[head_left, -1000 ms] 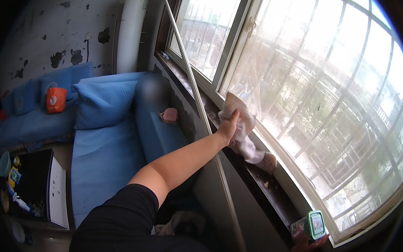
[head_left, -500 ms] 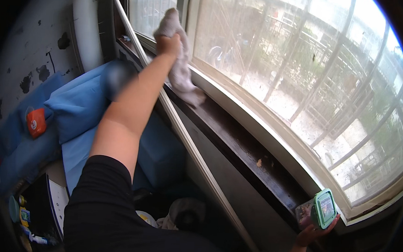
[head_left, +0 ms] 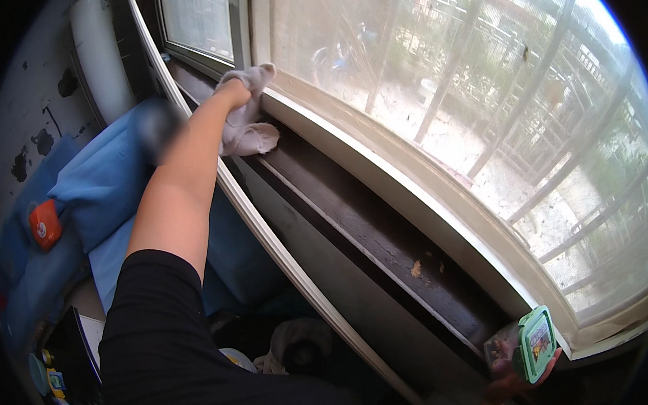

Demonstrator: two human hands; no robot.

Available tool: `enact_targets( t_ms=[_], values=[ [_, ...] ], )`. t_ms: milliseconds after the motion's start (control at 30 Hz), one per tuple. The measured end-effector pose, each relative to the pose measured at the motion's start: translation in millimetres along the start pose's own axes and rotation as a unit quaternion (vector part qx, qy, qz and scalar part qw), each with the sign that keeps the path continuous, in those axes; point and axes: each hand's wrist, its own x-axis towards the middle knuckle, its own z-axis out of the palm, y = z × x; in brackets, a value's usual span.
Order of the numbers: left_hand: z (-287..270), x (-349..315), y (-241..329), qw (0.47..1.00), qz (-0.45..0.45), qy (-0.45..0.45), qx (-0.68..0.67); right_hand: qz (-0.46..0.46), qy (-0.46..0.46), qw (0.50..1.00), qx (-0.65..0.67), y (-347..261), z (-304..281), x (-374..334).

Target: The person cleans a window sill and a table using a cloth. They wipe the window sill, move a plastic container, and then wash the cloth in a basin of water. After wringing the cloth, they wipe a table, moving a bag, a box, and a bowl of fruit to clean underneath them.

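Note:
My left hand (head_left: 234, 93) is closed round a greyish-white cloth (head_left: 248, 135) at the far end of the dark wooden windowsill (head_left: 368, 213). The cloth's lower end hangs onto the sill, and a bunched end sticks out above my fist. At the lower right, my right hand (head_left: 514, 386) grips a clear plastic container (head_left: 503, 346) with a green-rimmed lid (head_left: 536, 343). The container is tilted at the near end of the sill, with something reddish-brown inside that I cannot make out.
A long pale strip (head_left: 262, 237) slants along the sill's room side. Left of it is a blue sofa (head_left: 95, 181) with an orange packet (head_left: 45, 224). The barred window (head_left: 434, 98) borders the sill. Small tan flakes (head_left: 416, 267) lie on the wood.
My left hand has come down with the cloth, which now lies bunched closer to the sill. My right hand still holds the container. The whole view has shifted slightly.

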Motion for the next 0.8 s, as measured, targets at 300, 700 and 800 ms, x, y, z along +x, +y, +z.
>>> enact_targets(
  t_ms=[300, 700, 800],
  values=[
    [4.1, -27.0, 23.0, 0.996, -0.011, 0.083, -0.032, -0.04, -0.052, 0.987, -0.15, -6.7, -5.2, 4.2],
    [-11.7, -199.9, 241.1, 0.963, 0.228, 0.091, -0.107, 0.029, 0.011, 1.0, 0.005, -1.8, -4.7, 0.3],
    [1.2, -253.2, 324.4, 0.916, 0.321, 0.048, -0.237, -0.003, 0.001, 1.0, -0.014, -3.7, -23.1, 4.7]
  ],
)
